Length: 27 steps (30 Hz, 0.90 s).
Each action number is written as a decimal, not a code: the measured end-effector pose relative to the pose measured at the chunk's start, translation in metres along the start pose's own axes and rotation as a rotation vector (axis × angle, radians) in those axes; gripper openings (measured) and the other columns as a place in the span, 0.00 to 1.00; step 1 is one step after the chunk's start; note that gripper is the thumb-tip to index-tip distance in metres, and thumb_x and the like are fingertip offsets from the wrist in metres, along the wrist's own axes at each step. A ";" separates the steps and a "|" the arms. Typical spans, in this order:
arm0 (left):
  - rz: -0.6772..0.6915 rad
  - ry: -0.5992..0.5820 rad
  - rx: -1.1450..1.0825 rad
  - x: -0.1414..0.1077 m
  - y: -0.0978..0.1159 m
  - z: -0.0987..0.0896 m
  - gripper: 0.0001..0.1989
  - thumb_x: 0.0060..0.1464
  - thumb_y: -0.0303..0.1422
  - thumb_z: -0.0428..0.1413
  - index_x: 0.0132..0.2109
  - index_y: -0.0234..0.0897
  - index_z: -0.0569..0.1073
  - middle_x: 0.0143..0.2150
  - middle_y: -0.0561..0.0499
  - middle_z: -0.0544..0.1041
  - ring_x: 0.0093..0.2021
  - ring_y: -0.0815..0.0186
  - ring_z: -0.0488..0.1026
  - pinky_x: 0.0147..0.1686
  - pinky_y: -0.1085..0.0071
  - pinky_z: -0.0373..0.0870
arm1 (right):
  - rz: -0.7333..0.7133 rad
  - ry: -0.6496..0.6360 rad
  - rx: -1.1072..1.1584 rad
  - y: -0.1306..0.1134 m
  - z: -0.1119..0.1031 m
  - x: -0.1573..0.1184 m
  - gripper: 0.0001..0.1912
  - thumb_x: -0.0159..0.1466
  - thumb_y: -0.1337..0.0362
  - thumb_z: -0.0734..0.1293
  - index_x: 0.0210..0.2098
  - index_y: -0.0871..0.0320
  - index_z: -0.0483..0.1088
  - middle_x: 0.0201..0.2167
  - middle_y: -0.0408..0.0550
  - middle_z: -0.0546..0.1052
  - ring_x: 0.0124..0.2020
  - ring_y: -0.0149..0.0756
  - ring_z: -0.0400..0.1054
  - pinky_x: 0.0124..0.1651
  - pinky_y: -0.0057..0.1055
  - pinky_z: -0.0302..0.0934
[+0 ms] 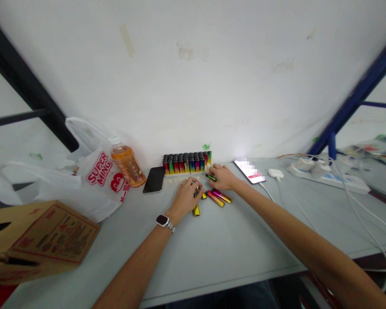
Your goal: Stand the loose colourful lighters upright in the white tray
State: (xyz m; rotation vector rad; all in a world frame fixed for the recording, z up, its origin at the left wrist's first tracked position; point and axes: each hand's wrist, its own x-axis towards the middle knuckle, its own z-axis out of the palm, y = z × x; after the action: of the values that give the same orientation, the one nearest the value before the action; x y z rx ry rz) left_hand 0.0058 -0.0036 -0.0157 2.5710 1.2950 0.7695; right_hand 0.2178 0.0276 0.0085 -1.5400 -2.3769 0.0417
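Several shiny, colour-graded tubes with black ends stand upright in a close-packed block (186,163) by the wall. My right hand (224,177) is closed around a green tube with a black end (211,177), just off the block's right front corner. In front of the block, my left hand (185,195) curls its fingers on a dark-ended tube (197,189); its fingers partly hide that tube. Between and below the hands lie a pink-gold tube (216,199), a purple-gold tube (222,196) and a yellow-gold tube (196,210).
A black phone (154,180) lies left of the block, near an orange drink bottle (127,161), a white plastic bag (98,184) and a cardboard box (56,236). Rightward are a lit phone (249,171), a white earbud case (275,173), cables and a power strip (350,183).
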 end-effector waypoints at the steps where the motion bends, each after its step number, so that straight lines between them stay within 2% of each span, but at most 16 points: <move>1: 0.001 0.000 -0.003 0.000 0.000 0.000 0.08 0.64 0.34 0.52 0.45 0.39 0.75 0.49 0.45 0.73 0.51 0.56 0.71 0.54 0.57 0.69 | 0.018 0.024 0.100 -0.001 0.001 0.000 0.10 0.60 0.63 0.64 0.41 0.58 0.67 0.39 0.54 0.75 0.40 0.44 0.68 0.46 0.39 0.59; 3: 0.008 0.002 -0.010 0.000 0.001 0.000 0.08 0.64 0.34 0.52 0.45 0.38 0.75 0.49 0.45 0.73 0.51 0.56 0.72 0.54 0.57 0.69 | 0.065 0.098 0.395 -0.008 0.004 -0.001 0.08 0.64 0.63 0.60 0.42 0.56 0.63 0.31 0.47 0.75 0.33 0.39 0.68 0.39 0.35 0.60; 5: 0.010 -0.001 -0.012 0.000 0.001 0.000 0.08 0.64 0.34 0.52 0.46 0.38 0.75 0.49 0.44 0.73 0.51 0.56 0.72 0.54 0.57 0.69 | 0.120 0.201 0.766 -0.021 0.006 -0.003 0.07 0.67 0.58 0.59 0.41 0.54 0.60 0.23 0.39 0.70 0.25 0.34 0.65 0.32 0.30 0.59; 8: 0.000 -0.007 -0.003 0.000 0.001 -0.001 0.09 0.64 0.34 0.52 0.46 0.37 0.75 0.50 0.44 0.73 0.52 0.55 0.72 0.54 0.56 0.69 | 0.246 0.315 1.256 -0.042 0.007 -0.007 0.19 0.65 0.43 0.61 0.36 0.53 0.60 0.17 0.32 0.59 0.15 0.26 0.51 0.21 0.24 0.48; 10: -0.004 -0.008 0.002 0.000 0.001 -0.001 0.09 0.65 0.34 0.52 0.46 0.37 0.75 0.50 0.44 0.73 0.52 0.55 0.71 0.54 0.56 0.69 | 0.361 0.259 1.466 -0.051 0.006 -0.011 0.26 0.63 0.36 0.59 0.30 0.54 0.60 0.14 0.31 0.52 0.13 0.24 0.41 0.17 0.24 0.38; 12: -0.004 -0.013 0.007 0.000 0.002 -0.001 0.09 0.65 0.34 0.52 0.46 0.37 0.75 0.50 0.44 0.73 0.52 0.55 0.71 0.54 0.55 0.69 | 0.472 0.206 1.547 -0.055 0.006 -0.014 0.30 0.63 0.34 0.55 0.23 0.54 0.58 0.13 0.32 0.48 0.13 0.23 0.37 0.16 0.25 0.33; 14: -0.001 -0.018 0.013 0.000 0.002 -0.002 0.09 0.65 0.34 0.52 0.46 0.37 0.75 0.49 0.44 0.73 0.52 0.55 0.71 0.54 0.56 0.69 | 0.529 0.247 1.520 -0.055 0.008 -0.016 0.30 0.65 0.37 0.54 0.19 0.53 0.54 0.11 0.33 0.47 0.13 0.24 0.38 0.16 0.25 0.33; 17: 0.003 -0.018 0.014 0.000 0.002 -0.001 0.08 0.65 0.34 0.52 0.45 0.37 0.75 0.49 0.44 0.73 0.51 0.56 0.71 0.54 0.56 0.70 | 0.486 0.353 1.447 -0.055 0.010 -0.018 0.28 0.66 0.45 0.55 0.16 0.54 0.53 0.11 0.36 0.50 0.13 0.25 0.43 0.16 0.26 0.36; 19: 0.005 -0.016 0.008 0.000 0.001 -0.001 0.08 0.64 0.34 0.52 0.45 0.38 0.75 0.49 0.44 0.73 0.51 0.56 0.71 0.54 0.56 0.70 | 0.473 0.374 1.466 -0.055 0.012 -0.018 0.27 0.66 0.46 0.56 0.16 0.54 0.54 0.12 0.37 0.51 0.13 0.25 0.43 0.16 0.26 0.36; 24: 0.011 -0.011 -0.004 0.000 0.001 -0.001 0.08 0.64 0.34 0.53 0.45 0.38 0.75 0.49 0.44 0.73 0.51 0.56 0.71 0.54 0.56 0.70 | 0.523 0.252 1.660 -0.058 0.013 -0.019 0.32 0.65 0.35 0.53 0.18 0.54 0.56 0.11 0.34 0.46 0.13 0.24 0.36 0.16 0.25 0.32; 27: 0.013 -0.007 -0.004 0.000 0.002 -0.001 0.07 0.64 0.34 0.53 0.45 0.38 0.75 0.48 0.45 0.73 0.51 0.56 0.71 0.53 0.56 0.70 | 0.517 0.248 1.686 -0.058 0.012 -0.020 0.33 0.63 0.32 0.53 0.19 0.54 0.56 0.11 0.33 0.47 0.13 0.24 0.35 0.16 0.24 0.32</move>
State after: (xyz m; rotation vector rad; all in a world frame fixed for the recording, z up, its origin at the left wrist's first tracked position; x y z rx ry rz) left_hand 0.0067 -0.0043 -0.0143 2.5792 1.2752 0.7642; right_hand 0.1708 -0.0125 0.0029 -0.9670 -0.8721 1.3936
